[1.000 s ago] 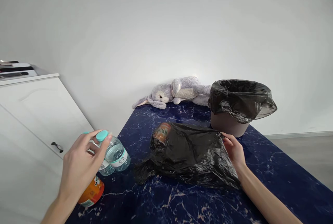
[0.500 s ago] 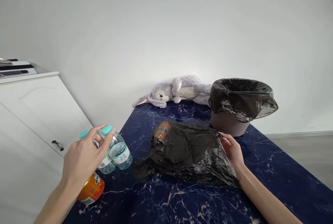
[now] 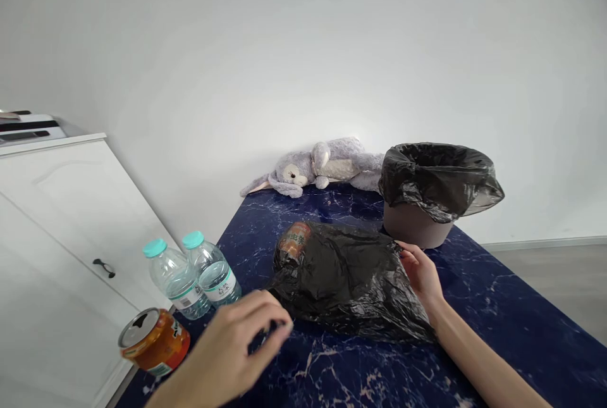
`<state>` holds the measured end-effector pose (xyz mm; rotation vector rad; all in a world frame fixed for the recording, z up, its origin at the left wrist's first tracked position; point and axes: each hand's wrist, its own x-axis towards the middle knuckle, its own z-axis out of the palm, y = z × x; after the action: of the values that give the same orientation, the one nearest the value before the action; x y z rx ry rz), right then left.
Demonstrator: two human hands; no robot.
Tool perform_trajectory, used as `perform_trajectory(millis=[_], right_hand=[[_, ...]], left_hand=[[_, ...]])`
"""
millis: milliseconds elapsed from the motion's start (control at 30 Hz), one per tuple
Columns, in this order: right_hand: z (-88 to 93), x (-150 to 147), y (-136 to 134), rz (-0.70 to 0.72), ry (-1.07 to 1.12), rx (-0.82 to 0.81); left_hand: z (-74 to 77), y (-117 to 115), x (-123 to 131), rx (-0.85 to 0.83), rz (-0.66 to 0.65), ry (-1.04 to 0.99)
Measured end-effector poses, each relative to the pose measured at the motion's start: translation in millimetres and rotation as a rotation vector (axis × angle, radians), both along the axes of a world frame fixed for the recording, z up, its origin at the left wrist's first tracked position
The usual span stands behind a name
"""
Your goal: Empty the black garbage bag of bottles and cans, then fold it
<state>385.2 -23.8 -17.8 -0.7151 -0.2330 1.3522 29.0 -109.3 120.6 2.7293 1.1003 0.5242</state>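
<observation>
A crumpled black plastic bag (image 3: 351, 281) lies across the middle of the dark blue marbled table, with an orange-red can (image 3: 294, 240) showing through its far left part. My right hand (image 3: 422, 272) pinches the bag's right edge between thumb and fingers. At the bag's near left corner is my left hand (image 3: 241, 338), blurred, its fingers curled and the thumb tip close to them. It hides that corner, so a grip on the plastic cannot be made out. Left of it stand two clear water bottles (image 3: 177, 281) (image 3: 215, 272) with turquoise caps and an opened orange drink can (image 3: 154, 338).
A brown bin (image 3: 415, 224) lined with a black bag stands at the table's back right. Beside it a grey plush rabbit (image 3: 332, 164) lies against the wall. A white cabinet (image 3: 71, 237) with a black handle adjoins the table's left edge.
My left hand has moved from the water bottles' caps rightward and down to the bag's left corner, uncovering the bottles and the drink can. My right hand stays on the bag's edge.
</observation>
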Motion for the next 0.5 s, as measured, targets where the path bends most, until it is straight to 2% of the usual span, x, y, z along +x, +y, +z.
perform_trajectory(millis=[133,267,367,500], right_hand=[[2.7,-1.5,-2.1,0.063,0.036,-0.03],[4.0,-1.8,-2.5,0.107,0.057,-0.029],[3.7,-2.7,-1.7,0.125,0.068,-0.011],[2.4,-5.1,-0.6,0.13,0.077,0.04]], left_hand=[[-28.8,-16.2,36.4,-0.356,-0.102,0.068],[-50.8,-10.4,55.0,-0.509,-0.107,0.16],[-60.3,5.7,63.6,-0.425,-0.062,0.207],[-70.4,30.3,74.3,-0.173,-0.009,0.126]])
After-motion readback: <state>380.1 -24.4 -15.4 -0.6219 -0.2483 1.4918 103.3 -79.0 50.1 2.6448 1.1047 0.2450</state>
